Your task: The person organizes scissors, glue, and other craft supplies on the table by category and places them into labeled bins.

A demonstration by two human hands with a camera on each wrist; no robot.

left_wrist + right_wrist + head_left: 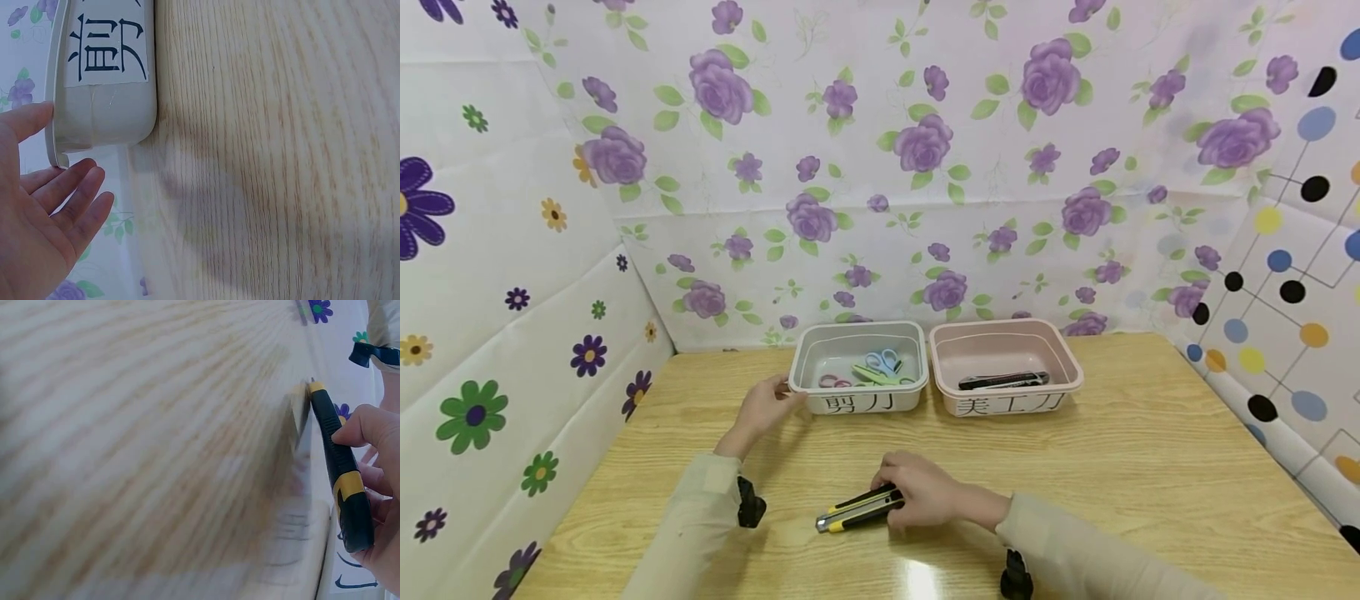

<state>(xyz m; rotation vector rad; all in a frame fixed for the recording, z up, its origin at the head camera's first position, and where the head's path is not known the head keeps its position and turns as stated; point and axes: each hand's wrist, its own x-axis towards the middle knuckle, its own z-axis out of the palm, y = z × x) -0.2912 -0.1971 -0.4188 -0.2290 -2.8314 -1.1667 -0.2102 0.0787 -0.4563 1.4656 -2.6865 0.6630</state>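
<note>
My right hand (921,490) grips a black and yellow utility knife (859,510) low over the table, its metal tip toward the left. In the right wrist view, the thumb presses along the side of the knife (342,465). My left hand (767,410) holds the front left corner of a pale grey bin (850,401) labelled 剪刀. In the left wrist view the thumb is on the rim of the bin (103,119) and the fingers reach round its corner. Inside this bin lie scissors (886,362) with blue, green and pink handles.
A pink bin (1007,405) labelled 美工刀 stands just right of the grey one, with dark utility knives (1003,380) in it. Both stand at the back of the wooden table (1135,467), near a flowered cloth wall (865,250). Patterned cloth also lines both sides.
</note>
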